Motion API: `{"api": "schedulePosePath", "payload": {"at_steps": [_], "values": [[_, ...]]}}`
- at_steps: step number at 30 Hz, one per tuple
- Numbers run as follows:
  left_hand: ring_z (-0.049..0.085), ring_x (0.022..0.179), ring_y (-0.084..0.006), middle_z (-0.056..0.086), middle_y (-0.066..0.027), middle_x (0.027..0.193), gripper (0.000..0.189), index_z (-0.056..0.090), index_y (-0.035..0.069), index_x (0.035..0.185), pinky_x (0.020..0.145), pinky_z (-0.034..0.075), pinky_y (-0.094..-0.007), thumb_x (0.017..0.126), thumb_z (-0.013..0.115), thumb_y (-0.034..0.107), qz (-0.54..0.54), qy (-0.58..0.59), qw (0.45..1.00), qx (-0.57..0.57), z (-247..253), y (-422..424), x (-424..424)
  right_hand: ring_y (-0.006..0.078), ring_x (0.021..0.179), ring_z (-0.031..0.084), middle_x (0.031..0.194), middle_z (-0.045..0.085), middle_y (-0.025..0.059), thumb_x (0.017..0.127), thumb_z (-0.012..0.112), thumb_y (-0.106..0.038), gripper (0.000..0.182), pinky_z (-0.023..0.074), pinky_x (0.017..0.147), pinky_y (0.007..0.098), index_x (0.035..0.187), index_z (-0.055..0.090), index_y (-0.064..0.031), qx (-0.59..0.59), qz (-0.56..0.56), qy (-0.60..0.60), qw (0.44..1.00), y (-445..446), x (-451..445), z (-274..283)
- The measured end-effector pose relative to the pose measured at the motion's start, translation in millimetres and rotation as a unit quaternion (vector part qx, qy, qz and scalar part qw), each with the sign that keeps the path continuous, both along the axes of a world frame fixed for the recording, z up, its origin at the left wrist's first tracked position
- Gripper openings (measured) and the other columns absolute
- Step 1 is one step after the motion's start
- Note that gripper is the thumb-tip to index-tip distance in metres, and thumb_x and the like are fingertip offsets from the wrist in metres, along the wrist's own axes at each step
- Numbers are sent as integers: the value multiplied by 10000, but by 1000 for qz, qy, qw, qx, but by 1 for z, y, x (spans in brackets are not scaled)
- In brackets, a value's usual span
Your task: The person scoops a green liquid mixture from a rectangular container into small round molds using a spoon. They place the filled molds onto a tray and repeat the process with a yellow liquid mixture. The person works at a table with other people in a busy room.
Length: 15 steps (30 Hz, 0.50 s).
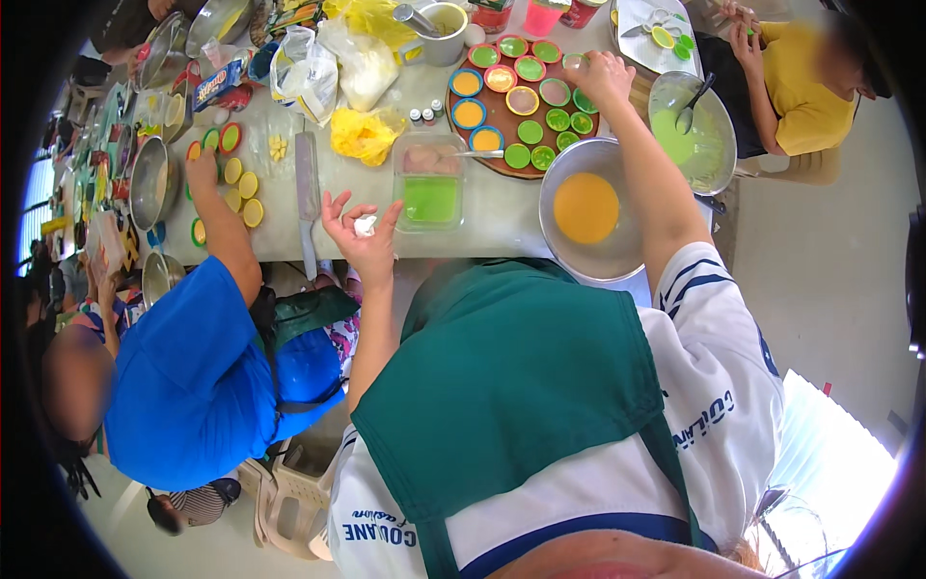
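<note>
My left hand (362,235) is raised over the table's front edge, palm up, with a crumpled white tissue or paper (365,226) in its fingers. My right hand (604,78) reaches to the far right of a round brown board (474,152), its fingertips on a small round mould (575,62). On the board stand several small moulds with green, orange or pinkish filling. A metal bowl of orange batter (586,208) is below my right forearm. Between my hands lies a clear plastic container (430,203) with green liquid, beside another holding something pinkish and a spoon (477,154).
A bowl of green batter (680,137) with a dark spoon stands at right. A large knife (307,188), small bottles (427,114), a yellow plastic bag (365,136) and a grey pitcher (441,47) are on the table. A co-worker in blue (188,376) reaches among moulds at left; a person in yellow (806,79) is at right.
</note>
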<state>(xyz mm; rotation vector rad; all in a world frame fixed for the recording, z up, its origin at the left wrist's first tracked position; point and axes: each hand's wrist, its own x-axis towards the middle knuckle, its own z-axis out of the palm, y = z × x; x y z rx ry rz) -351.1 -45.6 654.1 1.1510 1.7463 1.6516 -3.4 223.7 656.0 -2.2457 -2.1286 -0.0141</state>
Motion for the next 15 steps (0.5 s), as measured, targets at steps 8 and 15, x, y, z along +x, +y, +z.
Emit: {"api": "schedulePosePath", "payload": {"at_steps": [8,15], "values": [[569,887,-134,469,-132,1266,937,292,23,1434,825,492,-273,703,877,46,46,22,999,-6,3,-15,2,262,1185,562,1202,662,85,741,672,-571,639,382,986,467,1189,675,-116,-40,3,-19,999,12,8,-16],[570,890,-138,466,-129,1258,931,292,18,1429,806,496,-267,701,872,29,58,8,998,-3,-1,-19,2,252,1160,577,1154,684,78,749,690,-606,603,390,975,467,1092,718,-111,-38,14,-27,999,13,9,-24]]}}
